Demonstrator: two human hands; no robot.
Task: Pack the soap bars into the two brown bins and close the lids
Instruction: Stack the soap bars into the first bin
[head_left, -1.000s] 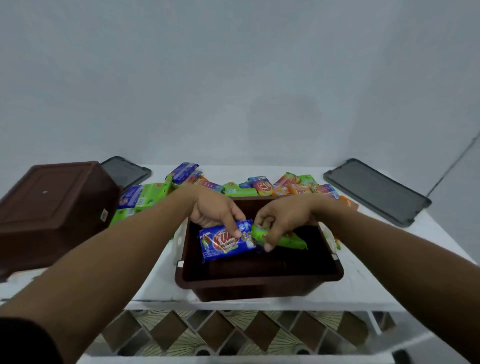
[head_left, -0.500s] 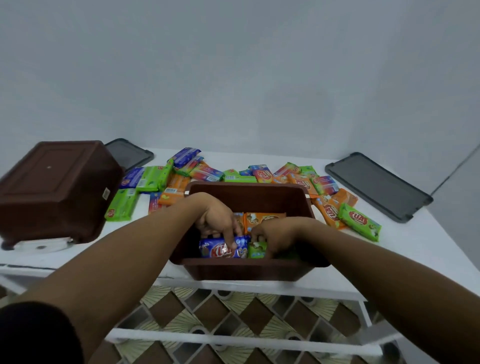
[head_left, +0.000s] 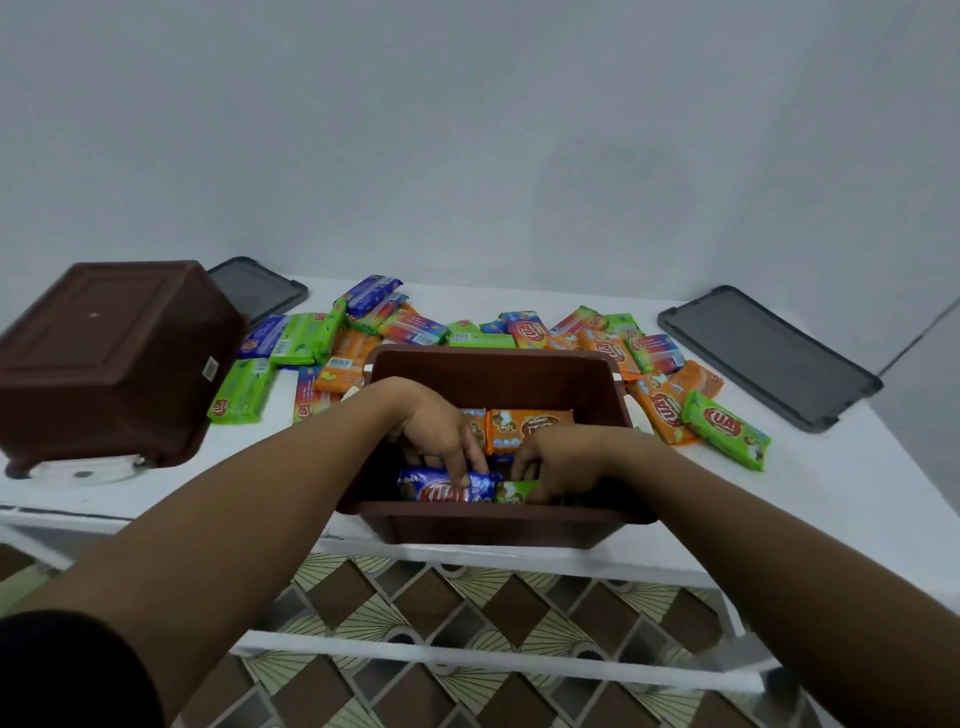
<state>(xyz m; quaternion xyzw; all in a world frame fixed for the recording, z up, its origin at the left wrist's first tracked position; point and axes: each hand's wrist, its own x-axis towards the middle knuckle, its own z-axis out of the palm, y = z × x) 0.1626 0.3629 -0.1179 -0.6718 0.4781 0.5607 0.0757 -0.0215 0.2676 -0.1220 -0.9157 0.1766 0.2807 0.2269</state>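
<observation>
Both hands reach down inside the open bin (head_left: 498, 371), which stands at the near edge of the white table (head_left: 810, 499). The left hand (head_left: 434, 434) has its fingers (head_left: 460, 465) curled down onto a blue bar (head_left: 441, 486) that lies along the near wall of the bin; the fingertips press on its wrapper, though whether they grip it or only push it flat I cannot tell. The right hand (head_left: 563, 460) is beside it, fingers bent over a green bar (head_left: 514, 491) that lies end to end with the blue one — the hand covers most of it, so the grip itself is hidden. Behind the hands, toward the far wall, orange bars (head_left: 524, 426) lie flat on the bin floor.

The second bin (head_left: 109, 358) is upside down at the left of the table, tilted, its base facing up and a small label on its side. Something white (head_left: 83, 470) shows under its near edge.

Loose bars (head_left: 415, 327) in green, blue, orange and rainbow wrappers lie scattered in a band behind the open bin, from the upturned bin across to the right. One green bar (head_left: 727, 428) lies at the right end of the pile, beside an orange one.

Two dark lids lie flat on the table — one (head_left: 260, 286) at the back left, partly behind the upturned bin, the other (head_left: 769, 353) at the right, well apart from the bins.

Below the table edge a patterned tile floor (head_left: 467, 613) shows.
</observation>
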